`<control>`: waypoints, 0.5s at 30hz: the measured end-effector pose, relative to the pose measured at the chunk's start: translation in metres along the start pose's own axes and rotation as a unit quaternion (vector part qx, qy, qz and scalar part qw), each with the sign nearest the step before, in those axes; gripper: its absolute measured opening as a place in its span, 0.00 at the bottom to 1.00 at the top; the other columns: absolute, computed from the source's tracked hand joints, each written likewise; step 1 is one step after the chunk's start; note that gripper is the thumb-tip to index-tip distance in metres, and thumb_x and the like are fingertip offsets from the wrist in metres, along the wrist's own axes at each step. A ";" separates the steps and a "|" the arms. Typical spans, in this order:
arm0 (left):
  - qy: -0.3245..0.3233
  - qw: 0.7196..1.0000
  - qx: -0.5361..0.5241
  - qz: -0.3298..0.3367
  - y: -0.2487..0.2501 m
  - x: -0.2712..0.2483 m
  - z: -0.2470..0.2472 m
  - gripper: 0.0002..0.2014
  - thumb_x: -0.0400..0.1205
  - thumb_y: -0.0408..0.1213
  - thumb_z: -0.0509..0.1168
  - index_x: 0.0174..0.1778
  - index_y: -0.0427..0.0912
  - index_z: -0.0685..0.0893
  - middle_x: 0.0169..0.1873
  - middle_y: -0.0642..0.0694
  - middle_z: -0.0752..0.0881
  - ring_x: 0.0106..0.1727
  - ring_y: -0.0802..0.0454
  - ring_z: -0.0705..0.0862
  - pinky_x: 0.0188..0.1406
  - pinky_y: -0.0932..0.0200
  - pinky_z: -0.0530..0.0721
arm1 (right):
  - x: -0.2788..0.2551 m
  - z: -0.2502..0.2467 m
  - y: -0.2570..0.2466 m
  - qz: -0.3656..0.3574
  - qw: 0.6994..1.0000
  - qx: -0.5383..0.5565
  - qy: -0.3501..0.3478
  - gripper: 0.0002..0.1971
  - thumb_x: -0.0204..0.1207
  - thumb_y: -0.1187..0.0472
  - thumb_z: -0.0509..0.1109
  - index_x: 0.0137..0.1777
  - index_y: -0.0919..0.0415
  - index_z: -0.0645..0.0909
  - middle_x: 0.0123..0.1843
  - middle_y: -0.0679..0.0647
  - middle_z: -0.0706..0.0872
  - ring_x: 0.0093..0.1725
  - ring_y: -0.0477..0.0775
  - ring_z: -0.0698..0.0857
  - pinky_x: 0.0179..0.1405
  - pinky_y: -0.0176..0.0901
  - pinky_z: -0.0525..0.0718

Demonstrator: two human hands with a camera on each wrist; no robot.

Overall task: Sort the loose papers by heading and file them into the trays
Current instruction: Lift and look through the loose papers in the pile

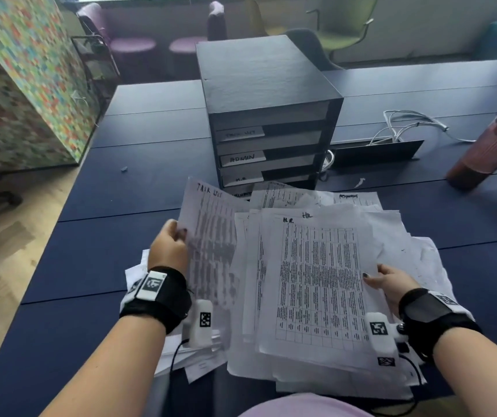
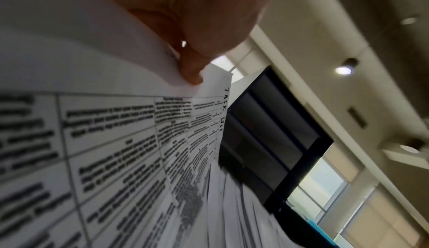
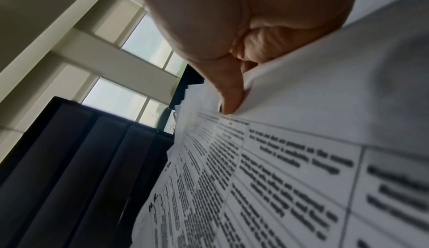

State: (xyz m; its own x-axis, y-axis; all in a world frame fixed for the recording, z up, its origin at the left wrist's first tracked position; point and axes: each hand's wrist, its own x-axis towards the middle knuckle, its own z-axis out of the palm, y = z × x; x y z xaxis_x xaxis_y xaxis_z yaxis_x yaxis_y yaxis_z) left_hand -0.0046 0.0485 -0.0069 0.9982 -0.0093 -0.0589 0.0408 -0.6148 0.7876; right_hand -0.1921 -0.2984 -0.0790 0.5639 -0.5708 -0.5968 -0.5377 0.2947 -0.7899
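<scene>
A loose pile of printed papers (image 1: 391, 236) covers the near part of the dark blue table (image 1: 156, 188). My left hand (image 1: 175, 239) pinches the left edge of a sheet headed "TASK LIST" (image 1: 211, 242), lifted and tilted up; the left wrist view shows the thumb (image 2: 190, 72) on that sheet (image 2: 116, 142). My right hand (image 1: 382, 281) pinches the right edge of a sheet headed "HR" (image 1: 316, 281) on top of the pile; its thumb (image 3: 230, 101) presses on that sheet (image 3: 290, 169). Behind the pile stands a black stack of trays (image 1: 268, 115) with labels "TASK LIST", "ADMIN" and "HR".
A brown bottle (image 1: 488, 152) lies tilted at the right, with white cables (image 1: 403, 127) beside a raised black flap (image 1: 376, 152). A colourful partition (image 1: 24, 79) stands left of the table. Chairs (image 1: 343, 22) line the far side. More sheets (image 1: 138, 272) lie under my left wrist.
</scene>
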 end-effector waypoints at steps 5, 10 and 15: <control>0.123 0.986 -0.031 0.111 0.034 0.008 -0.045 0.05 0.86 0.36 0.58 0.45 0.41 0.75 0.36 0.43 0.81 0.36 0.48 0.78 0.37 0.57 0.72 | 0.001 -0.013 0.000 -0.006 0.997 0.077 0.009 0.12 0.80 0.75 0.59 0.60 0.65 0.76 0.39 0.61 0.86 0.34 0.60 0.85 0.36 0.53 0.87; 0.227 0.953 -0.146 0.137 0.073 0.005 -0.076 0.13 0.87 0.33 0.55 0.61 0.27 0.75 0.50 0.31 0.83 0.41 0.58 0.82 0.38 0.71 0.73 | -0.003 -0.027 -0.005 0.002 0.989 0.150 0.000 0.12 0.81 0.75 0.56 0.45 0.59 0.76 0.27 0.54 0.89 0.25 0.53 0.88 0.23 0.53 0.87; 0.205 0.957 -0.152 0.139 0.074 0.006 -0.060 0.11 0.87 0.33 0.55 0.59 0.30 0.75 0.41 0.38 0.81 0.40 0.50 0.75 0.37 0.58 0.69 | -0.008 -0.046 -0.018 0.002 0.979 0.201 -0.011 0.11 0.82 0.73 0.56 0.48 0.60 0.77 0.31 0.56 0.90 0.29 0.54 0.90 0.23 0.54 0.87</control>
State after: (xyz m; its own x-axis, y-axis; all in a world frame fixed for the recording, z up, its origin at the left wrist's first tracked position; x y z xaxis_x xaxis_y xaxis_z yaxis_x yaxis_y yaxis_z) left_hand 0.0070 0.0507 0.0881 0.9025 0.2094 0.3764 -0.2812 -0.3755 0.8831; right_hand -0.2156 -0.3339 -0.0537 0.5789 -0.5534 -0.5988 -0.2516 0.5773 -0.7768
